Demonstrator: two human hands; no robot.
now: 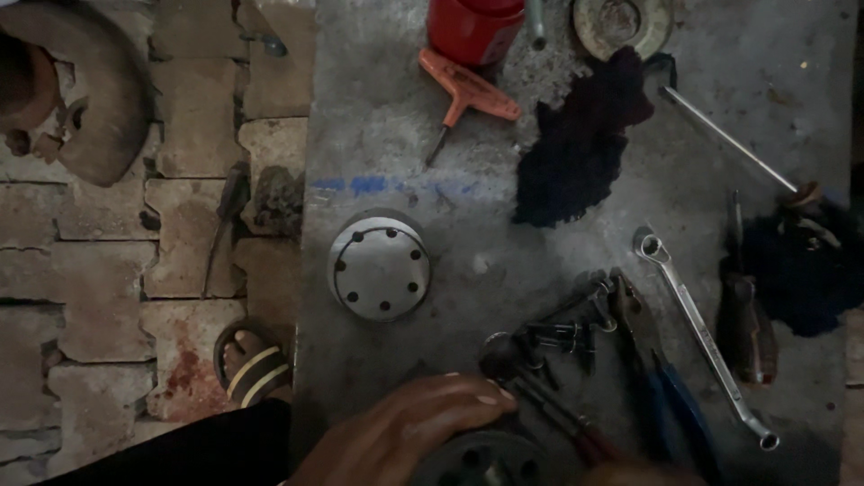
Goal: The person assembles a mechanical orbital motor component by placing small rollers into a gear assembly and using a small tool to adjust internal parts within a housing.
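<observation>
Below, our left hand (409, 427) rests fingers curled over a dark round metal part (481, 459) on the worktop (558, 261); right hand's grip we cannot tell. Red container (472, 27): contents hidden.

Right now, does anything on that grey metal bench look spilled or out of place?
Yes: a dark, ragged patch, either a stain or a cloth, spreads near the orange T-handled key. The left hand rests on a round dark metal part; tools lie scattered beside it.

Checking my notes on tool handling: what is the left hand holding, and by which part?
The left hand rests on top of a dark round metal part at its upper rim; a closed grip cannot be told.
</observation>
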